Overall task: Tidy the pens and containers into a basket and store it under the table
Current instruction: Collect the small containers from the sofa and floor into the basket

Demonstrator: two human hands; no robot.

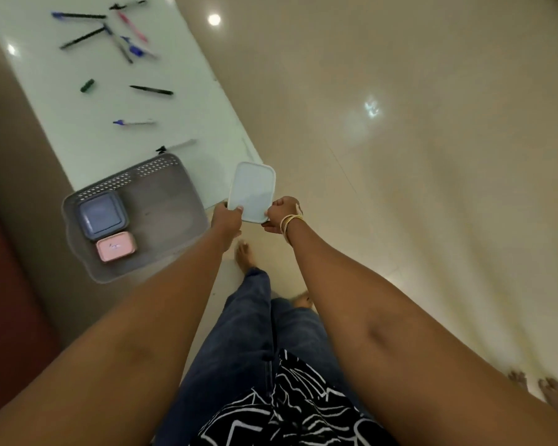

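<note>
A pale white-lidded container (252, 191) hangs in the air just right of the table's corner. My left hand (226, 218) grips its near left corner and my right hand (282, 214) grips its near right corner. To the left, a grey perforated basket (168, 201) sits on the near end of the white table (78, 123). Inside the basket lie a blue-lidded square container (101, 214) and a small pink container (116, 246). Several pens (116, 33) lie scattered over the far part of the table, among them a black pen (151, 90) and a blue-capped pen (132, 122).
Shiny beige floor (416, 188) spreads to the right of the table. My own legs and bare feet (244, 255) are below the hands. Another person's toes (551, 394) show at the lower right. A dark red surface (4, 300) borders the left edge.
</note>
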